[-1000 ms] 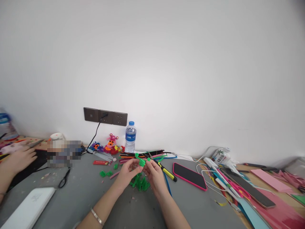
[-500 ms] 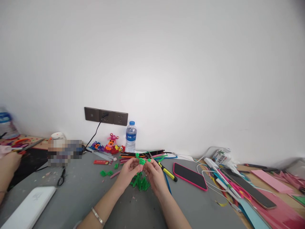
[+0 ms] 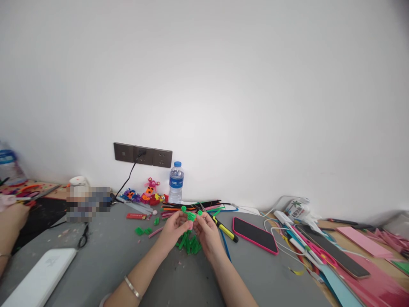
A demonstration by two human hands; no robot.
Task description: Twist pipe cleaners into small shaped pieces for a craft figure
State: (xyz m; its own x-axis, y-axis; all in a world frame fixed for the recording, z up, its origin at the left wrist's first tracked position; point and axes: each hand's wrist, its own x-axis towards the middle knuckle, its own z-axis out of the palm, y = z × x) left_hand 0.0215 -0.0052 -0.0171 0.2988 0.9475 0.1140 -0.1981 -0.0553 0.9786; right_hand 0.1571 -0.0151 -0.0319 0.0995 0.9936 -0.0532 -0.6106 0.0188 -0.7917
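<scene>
Between my two hands is a green pipe-cleaner figure (image 3: 191,216), with a small coil sticking up on each side. My left hand (image 3: 175,228) pinches it from the left, thumb in front. From the right, the fingers of my right hand (image 3: 205,232) close on it near the right coil. Right below lies a pile of short green pipe-cleaner pieces (image 3: 191,245) on the grey mat (image 3: 179,281). A few loose green pieces (image 3: 143,231) rest to the left. Behind my hands are long pipe cleaners (image 3: 191,205) in black, orange and pink, partly hidden.
A water bottle (image 3: 176,182) stands by the wall beside small pipe-cleaner figures (image 3: 148,192). To the right lie a yellow-black cutter (image 3: 226,230), a phone (image 3: 254,235) and cables. A white power bank (image 3: 41,277) is front left. Another person's hand (image 3: 14,217) works at far left.
The green coil near my right fingers now stands a little higher and shows more fully. Both hands stay in nearly the same place; the view has shifted slightly.
</scene>
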